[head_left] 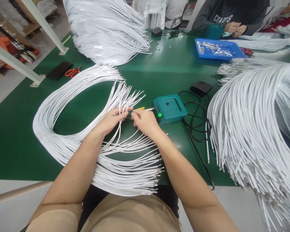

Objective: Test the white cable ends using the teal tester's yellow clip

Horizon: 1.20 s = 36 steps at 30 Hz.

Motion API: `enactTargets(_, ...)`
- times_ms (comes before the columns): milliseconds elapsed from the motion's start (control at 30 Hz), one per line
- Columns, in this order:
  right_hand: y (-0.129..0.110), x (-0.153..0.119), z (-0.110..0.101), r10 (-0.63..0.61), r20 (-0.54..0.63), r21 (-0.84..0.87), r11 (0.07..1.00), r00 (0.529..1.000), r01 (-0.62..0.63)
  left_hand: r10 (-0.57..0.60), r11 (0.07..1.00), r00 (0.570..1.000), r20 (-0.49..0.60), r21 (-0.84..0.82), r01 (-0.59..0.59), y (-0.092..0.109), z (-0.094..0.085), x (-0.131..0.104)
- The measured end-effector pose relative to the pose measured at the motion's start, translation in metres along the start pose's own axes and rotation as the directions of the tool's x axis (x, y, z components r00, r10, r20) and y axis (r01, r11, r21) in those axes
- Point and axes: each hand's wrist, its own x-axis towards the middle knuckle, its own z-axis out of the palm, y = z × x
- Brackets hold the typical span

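My left hand [114,120] is closed around a few white cables, pinched between thumb and fingers, above the curved bundle of white cables [44,120]. Close beside it on the right, my right hand [143,120] is closed with fingertips together; a white cable runs up to it from below. A yellow-handled tool [141,108] with a thin metal shaft shows just behind that hand. The teal device [171,108] with a green button stands right of my right hand. Loose cable ends [135,177] fan out below my hands.
Large white cable bundles lie at the back [106,29] and on the right [244,122]. Black cords [195,129] trail right of the device. A blue tray [232,53], orange scissors [72,72], a black pouch [59,71] and a black box [201,87] rest on the green table. Another person's hands [235,29] work behind.
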Motion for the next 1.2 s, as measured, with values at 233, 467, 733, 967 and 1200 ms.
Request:
enactTargets(233, 0.017, 0.013, 0.013, 0.092, -0.179, 0.440, 0.898, 0.980, -0.004, 0.071, 0.997, 0.997, -0.042, 0.010, -0.070, -0.008, 0.010, 0.001)
enactTargets(467, 0.011, 0.013, 0.021, 0.162, -0.174, 0.715, 0.699, 0.971, 0.011, 0.138, 0.990, 0.988, -0.064, 0.024, -0.137, -0.004, 0.009, 0.001)
enactTargets(733, 0.007, 0.012, 0.023, 0.216, -0.211, 0.736, 0.677, 0.953, 0.010, 0.157, 0.987, 0.985, -0.067, 0.023, -0.156, -0.007, 0.010, 0.002)
enactTargets(967, 0.006, 0.011, 0.024, 0.156, -0.116, 0.865, 0.501, 0.981, 0.022, 0.156, 0.987, 0.986, -0.065, -0.032, -0.158, -0.003, 0.010, 0.001)
enactTargets(1200, 0.006, 0.010, 0.019, 0.114, 0.167, 0.958, 0.215, 0.979, -0.188, 0.168, 0.985, 0.985, -0.041, -0.023, -0.169, 0.003, 0.006, -0.002)
